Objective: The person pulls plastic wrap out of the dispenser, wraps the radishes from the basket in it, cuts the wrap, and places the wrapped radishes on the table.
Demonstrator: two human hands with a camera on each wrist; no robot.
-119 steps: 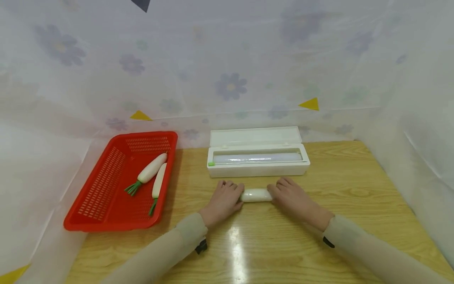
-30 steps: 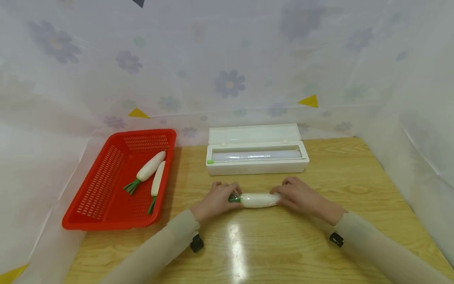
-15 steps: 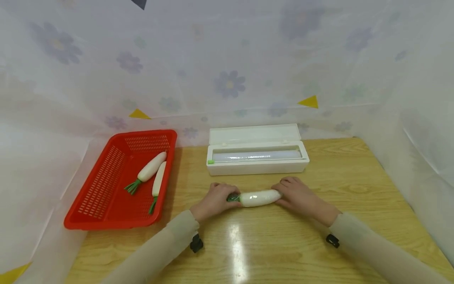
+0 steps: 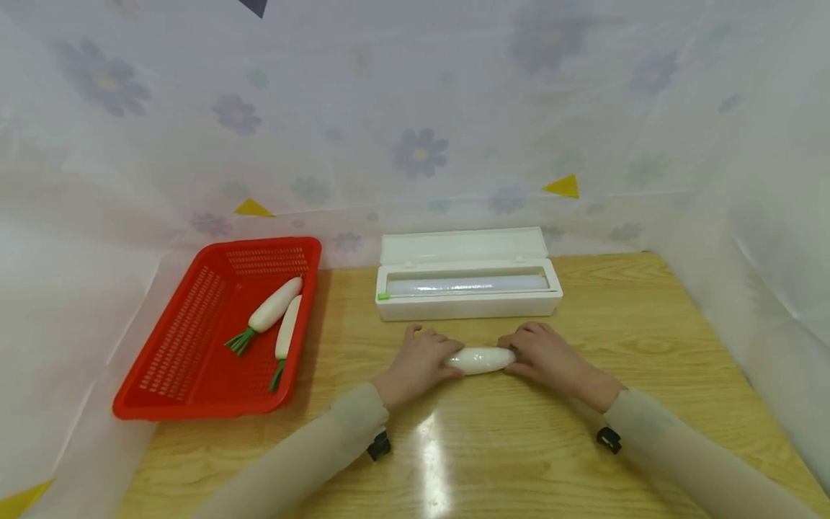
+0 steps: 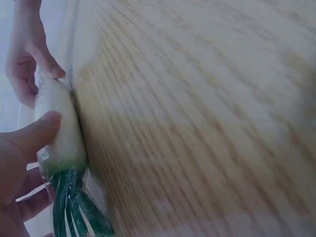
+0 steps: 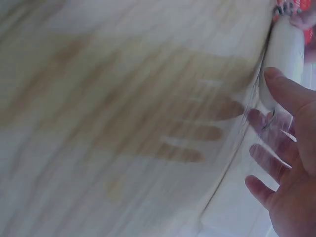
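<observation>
A white radish (image 4: 481, 360), wrapped in clear cling film, lies crosswise between my two hands in front of the white box. My left hand (image 4: 418, 364) grips it near the leafy end, thumb on top and fingers round the far side. The film-covered green leaves (image 5: 74, 207) show in the left wrist view but are hidden under that hand in the head view. At the tapered tip, my right hand (image 4: 547, 360) pinches the radish, its thumb on the body. Loose film stretches past the tip over the right fingers (image 6: 266, 158).
Behind the hands stands a white cling film box (image 4: 470, 308), lid raised, with a film roll (image 4: 470, 285) inside. At left, a red basket (image 4: 214, 412) holds two white radishes (image 4: 277, 303) with green leaves. Flowered sheeting (image 4: 421, 155) encloses the wooden table (image 4: 519, 461).
Earlier the radish's leaf end showed beside my left fingers; my left hand has now moved right, further over the radish, covering the leaves. My right hand stays at the tip.
</observation>
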